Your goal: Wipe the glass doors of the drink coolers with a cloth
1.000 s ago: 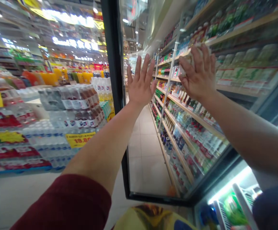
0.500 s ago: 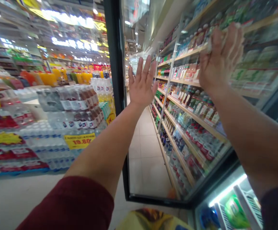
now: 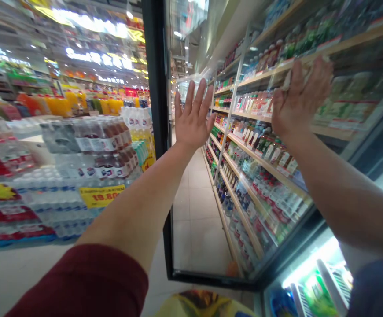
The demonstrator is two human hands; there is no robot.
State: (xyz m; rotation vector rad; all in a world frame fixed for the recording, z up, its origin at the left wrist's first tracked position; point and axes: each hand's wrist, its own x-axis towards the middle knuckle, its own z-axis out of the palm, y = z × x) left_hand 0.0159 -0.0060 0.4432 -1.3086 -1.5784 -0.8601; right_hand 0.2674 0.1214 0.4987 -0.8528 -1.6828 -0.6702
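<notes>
Against the glass door (image 3: 208, 246) of a cooler, my left hand (image 3: 193, 116) lies flat with its fingers spread, holding nothing. Higher up and to the right, my right hand (image 3: 300, 99) presses a pale, whitish cloth (image 3: 287, 81) to the same pane. Only edges of the cloth show around the fingers; the rest is hidden under the palm. The door stands swung open, its black frame (image 3: 158, 110) to the left of my left hand.
Lit cooler shelves with green packs (image 3: 320, 290) are at the lower right. Shelves of bottles (image 3: 274, 154) show in the glass. Stacked bottle packs (image 3: 102, 145) with a yellow price sign (image 3: 102, 196) stand on the left. Something yellow and patterned (image 3: 204, 304) is at the bottom.
My right hand has slid down a little on the glass with the cloth. My left hand stays in nearly the same spot. The view has shifted slightly.
</notes>
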